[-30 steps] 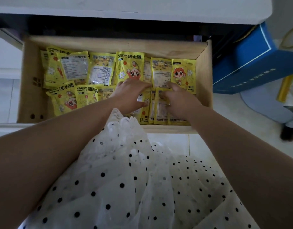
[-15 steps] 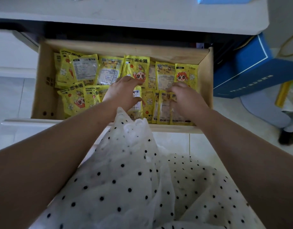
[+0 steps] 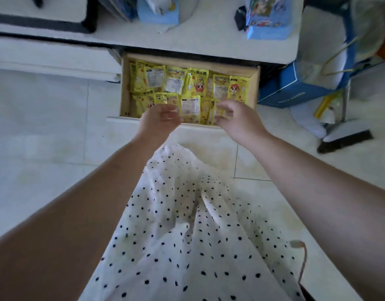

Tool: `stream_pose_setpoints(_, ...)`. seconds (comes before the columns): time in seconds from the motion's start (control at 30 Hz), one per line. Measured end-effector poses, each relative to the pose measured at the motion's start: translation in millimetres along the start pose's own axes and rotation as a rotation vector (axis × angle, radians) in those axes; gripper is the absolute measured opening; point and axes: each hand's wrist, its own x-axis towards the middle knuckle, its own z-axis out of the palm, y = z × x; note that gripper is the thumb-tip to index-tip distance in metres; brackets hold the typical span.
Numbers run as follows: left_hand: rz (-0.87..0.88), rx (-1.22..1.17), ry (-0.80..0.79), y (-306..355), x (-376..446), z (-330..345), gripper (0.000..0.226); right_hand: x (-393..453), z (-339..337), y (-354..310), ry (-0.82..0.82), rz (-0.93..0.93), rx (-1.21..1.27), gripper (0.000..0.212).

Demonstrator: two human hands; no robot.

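A wooden drawer (image 3: 255, 88) stands pulled out below a white desk top (image 3: 209, 38). Several yellow cartoon-printed packets (image 3: 197, 83) fill it in two rows, some face up and some label side up. My left hand (image 3: 160, 119) hovers over the drawer's front edge, just left of centre, with its fingers loosely curled and nothing in them. My right hand (image 3: 238, 118) hovers a little to the right, over the front row of packets. Its fingers are also loosely bent and hold nothing. Neither hand touches a packet.
A blue box (image 3: 295, 90) stands on the floor right of the drawer, with a broom head (image 3: 348, 140) lying beyond it. Blue packages (image 3: 267, 18) lie on the desk top. My white polka-dot skirt (image 3: 187, 213) covers the floor below my arms.
Both hands have lifted off the packets and drawn back to the drawer's front edge. The camera has risen and pulled away, so more of the desk top and floor shows.
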Motion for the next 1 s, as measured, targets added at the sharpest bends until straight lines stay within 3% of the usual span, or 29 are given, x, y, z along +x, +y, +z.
stream_pose_setpoints(0.23, -0.043, -0.148, 0.120, 30, -137, -58, 0.037, -129, -28, -75, -0.061, -0.096, -0.030, 0.037)
stream_pose_setpoints(0.5, -0.079, -0.330, 0.327, -17, -304, -104, 0.034, -242, -12, -146, -0.232, -0.323, -0.256, 0.037)
stream_pose_setpoints(0.7, -0.185, -0.565, 0.565, -94, -407, -135, 0.034, -310, 62, -186, -0.452, -0.518, -0.385, 0.039)
stream_pose_setpoints(1.0, -0.358, -0.868, 0.990, -237, -570, -148, 0.035, -437, 228, -228, -0.743, -0.828, -0.720, 0.042)
